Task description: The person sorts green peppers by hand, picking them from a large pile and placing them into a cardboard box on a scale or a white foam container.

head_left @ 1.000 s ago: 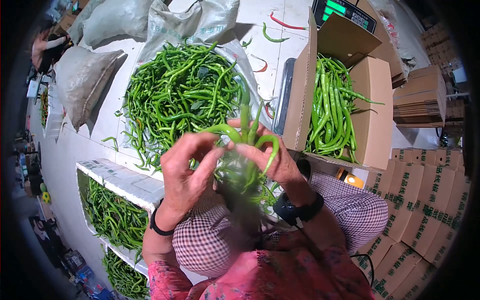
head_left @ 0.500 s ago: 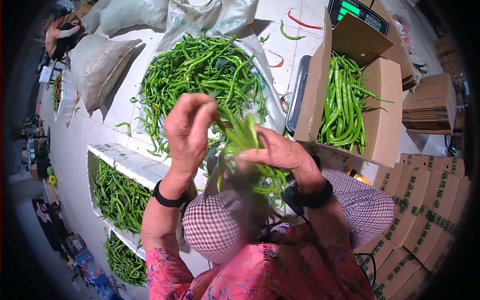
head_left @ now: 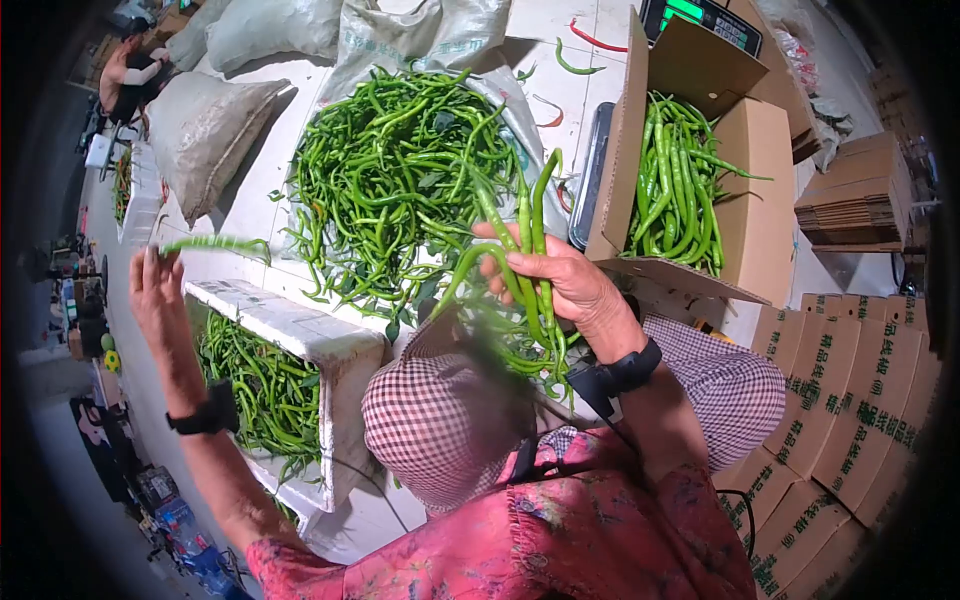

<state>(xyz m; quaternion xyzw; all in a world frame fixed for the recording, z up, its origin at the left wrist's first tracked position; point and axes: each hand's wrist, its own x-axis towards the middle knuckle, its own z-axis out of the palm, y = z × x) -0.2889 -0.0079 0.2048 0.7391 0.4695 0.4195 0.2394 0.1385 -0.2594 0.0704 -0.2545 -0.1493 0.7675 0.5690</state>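
Note:
My left hand is raised out to the left, its fingertips closed on a green chili pepper that points rightward above the foam box. My right hand, over my lap, grips several long green chili peppers that stick up and hang down through the fingers. Beyond it, a large heap of green chili peppers lies on an opened woven sack. More peppers rest between my knees, partly blurred by something dark near the camera.
An open carton with long peppers stands at the right, near a lit scale display. White foam boxes of peppers sit at the left. Full sacks, flattened cartons and a seated person are farther out.
My left hand has moved from beside my right hand far to the left, carrying one chili pepper. My right hand keeps its bunch, now more spread out and upright.

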